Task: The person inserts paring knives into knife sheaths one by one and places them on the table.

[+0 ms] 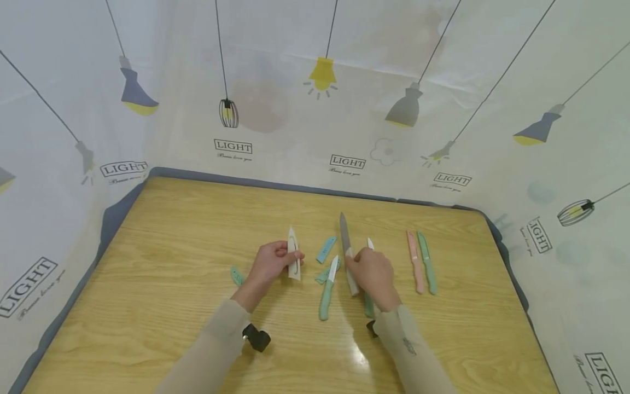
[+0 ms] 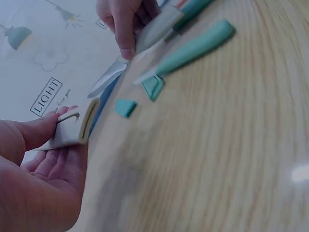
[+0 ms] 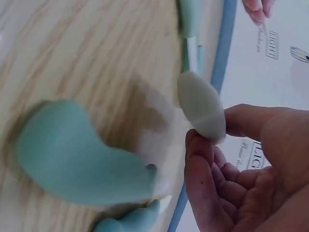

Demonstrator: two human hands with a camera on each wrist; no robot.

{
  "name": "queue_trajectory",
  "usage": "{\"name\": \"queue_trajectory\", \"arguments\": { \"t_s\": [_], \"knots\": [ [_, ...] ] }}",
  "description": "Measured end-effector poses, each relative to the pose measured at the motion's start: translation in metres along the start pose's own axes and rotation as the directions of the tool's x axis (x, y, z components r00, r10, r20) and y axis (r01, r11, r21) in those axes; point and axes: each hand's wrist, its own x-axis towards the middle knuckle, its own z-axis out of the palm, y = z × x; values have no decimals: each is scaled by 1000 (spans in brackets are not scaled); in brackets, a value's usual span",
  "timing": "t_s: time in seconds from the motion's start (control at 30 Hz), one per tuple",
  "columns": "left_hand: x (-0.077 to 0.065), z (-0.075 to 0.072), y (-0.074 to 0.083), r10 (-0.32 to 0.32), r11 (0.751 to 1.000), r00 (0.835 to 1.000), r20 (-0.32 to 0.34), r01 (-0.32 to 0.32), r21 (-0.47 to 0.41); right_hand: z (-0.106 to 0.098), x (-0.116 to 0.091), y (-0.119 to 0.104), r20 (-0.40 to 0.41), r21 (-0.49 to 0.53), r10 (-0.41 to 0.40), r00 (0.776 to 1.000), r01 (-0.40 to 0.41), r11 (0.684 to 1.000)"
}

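Wall cloth (image 1: 285, 169): I see on it printed lamps and the word LIGHT.
Desk (image 1: 177, 246): it is of wood and carries the knives.
Right hand (image 1: 372, 273): its fingers grasp the pale handle of the large knife (image 1: 345, 235); the grey blade points away from the person.
Left hand (image 1: 269, 262): its fingers pinch the white cover (image 1: 292, 241), left of the large knife and apart from it.
Small knives: the middle green knife (image 1: 326, 298) lies between the hands, the half-hidden green knife (image 1: 369, 306) under my right hand; the pink knife (image 1: 417, 273) and right green knife (image 1: 427, 265) lie farther right.
Small covers: the blue cover (image 1: 326, 249) lies near the middle green knife.
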Motion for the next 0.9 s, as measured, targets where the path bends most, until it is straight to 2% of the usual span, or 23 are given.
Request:
{"name": "queue_trajectory", "arguments": {
  "t_s": [0.1, 0.23, 0.4, 0.5, 0.77, 0.9],
  "knots": [
    [-1, 1, 4, 2, 999, 1000, 31, 0, -47, -5, -3, -2, -8, 19, 7, 1000, -7, 1000],
    [-4, 4, 10, -6, 994, 999, 47, 12, -111, -10, -8, -1, -37, 63, -30, 999, 33, 997],
    [-4, 7, 13, -9, 992, 1000, 28, 12, -122, -13, -17, 3, -78, 122, -76, 994, 85, 989],
    [-2, 7, 11, 2, 989, 999, 39, 4, -145, -15, -21, 5, -92, 154, -92, 991, 105, 982],
    [-3, 9, 10, 10, 962, 997, 80, 12, -272, -20, -33, 9, -113, 226, -131, 985, 154, 962],
    [-4, 9, 11, 35, 941, 994, 99, 1, -338, -19, -38, 9, -79, 295, -136, 987, 154, 943]
  ]
}}
